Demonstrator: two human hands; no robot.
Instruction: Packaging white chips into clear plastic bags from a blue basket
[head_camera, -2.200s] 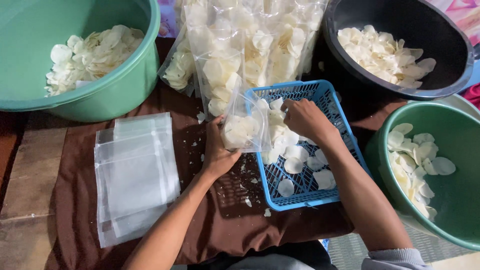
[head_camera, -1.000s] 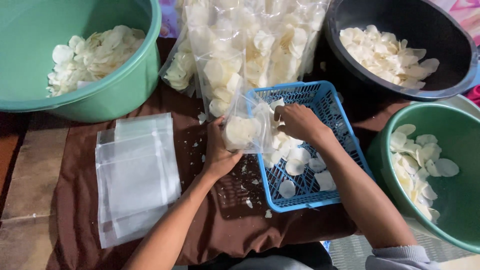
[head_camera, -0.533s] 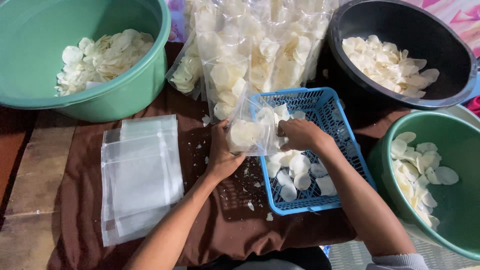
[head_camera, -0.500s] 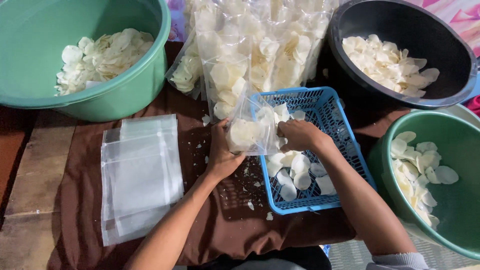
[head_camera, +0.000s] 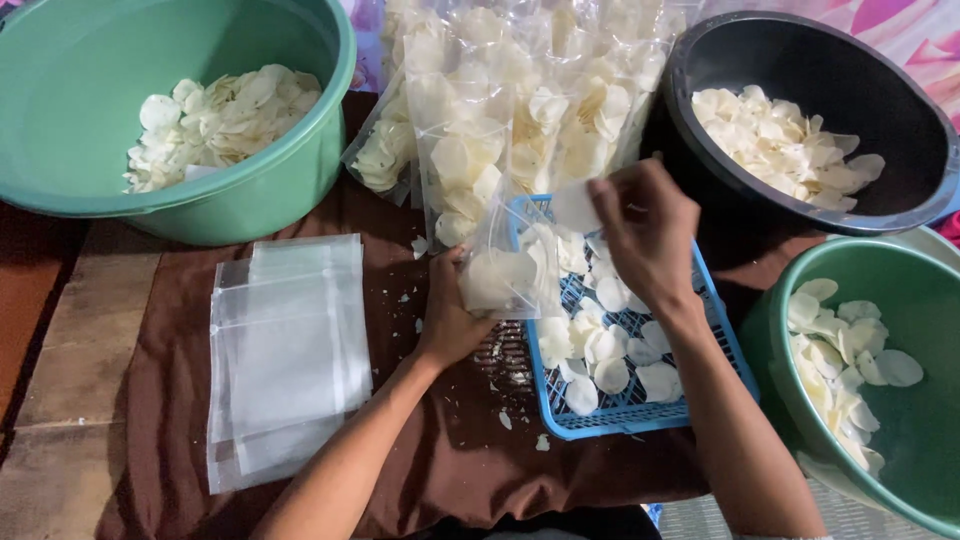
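Head view: the left hand (head_camera: 450, 320) clenches the side of a clear bag (head_camera: 505, 265) of chips, mouth upward, over the blue basket (head_camera: 640, 415). Just beyond and right, the right hand (head_camera: 645, 235) pinches a chip (head_camera: 577, 207) above the mouth.

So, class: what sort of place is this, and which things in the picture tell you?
Probably a small home snack-packing spot, not a factory: basins of pale chips, a stack of empty bags, filled bags piled behind, all on a cloth-covered table.
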